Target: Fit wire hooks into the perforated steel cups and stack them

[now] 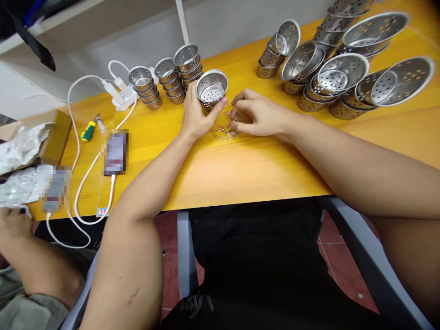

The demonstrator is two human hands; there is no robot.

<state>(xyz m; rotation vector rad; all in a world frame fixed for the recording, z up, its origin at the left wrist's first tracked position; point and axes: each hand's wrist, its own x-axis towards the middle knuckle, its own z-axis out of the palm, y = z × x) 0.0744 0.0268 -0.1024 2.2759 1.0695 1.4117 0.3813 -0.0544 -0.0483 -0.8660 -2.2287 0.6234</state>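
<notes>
My left hand [197, 114] is closed around a perforated metal cup [211, 87], thumb along its near side. The cup's mouth tilts toward me, showing holes in its bottom. Just right of it, my right hand [257, 112] hovers at several thin wire rings [225, 134] on the table, its curved fingers and thumb apart. Whether a fingertip touches a ring, I cannot tell. Short stacks of similar perforated cups [167, 73] stand behind my left hand.
More stacked cups [343, 75] fill the right side of the yellow table [254, 169], several leaning. On the left are a power strip [123, 98], white cables, a phone [116, 153], a green-and-yellow screwdriver [88, 131] and a cardboard box [60, 137]. Another person's hand [15, 222] rests at far left.
</notes>
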